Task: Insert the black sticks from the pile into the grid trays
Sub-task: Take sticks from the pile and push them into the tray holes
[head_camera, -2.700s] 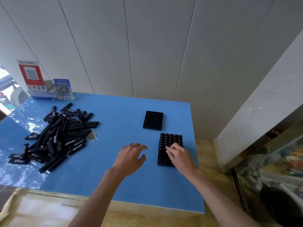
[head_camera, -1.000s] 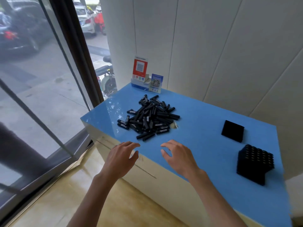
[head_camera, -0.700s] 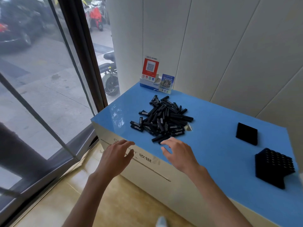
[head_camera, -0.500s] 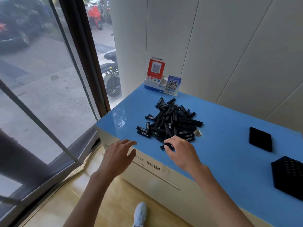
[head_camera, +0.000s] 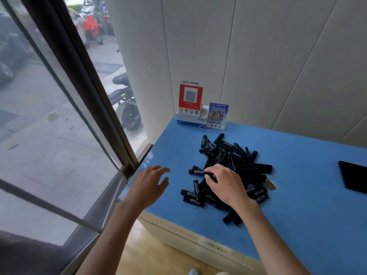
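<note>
A pile of black sticks [head_camera: 241,162] with white print lies on the blue table [head_camera: 309,211], near its left end. My right hand [head_camera: 228,186] lies over the near side of the pile, fingers bent down with the tips on the sticks. The palm hides whether any stick is held. My left hand [head_camera: 149,185] hovers over the table's left corner, fingers spread and holding nothing. One flat black grid tray [head_camera: 353,177] shows at the right edge of the view, partly cut off.
Two QR-code signs, red [head_camera: 190,97] and blue [head_camera: 218,115], stand on a white box at the table's back left corner. A dark window frame [head_camera: 87,84] runs close along the table's left end. A small beige scrap [head_camera: 270,184] lies beside the pile.
The view swung left from the trays to the pile. My right hand moved from the filled tray onto the sticks, and my left hand came over the table's left corner.
</note>
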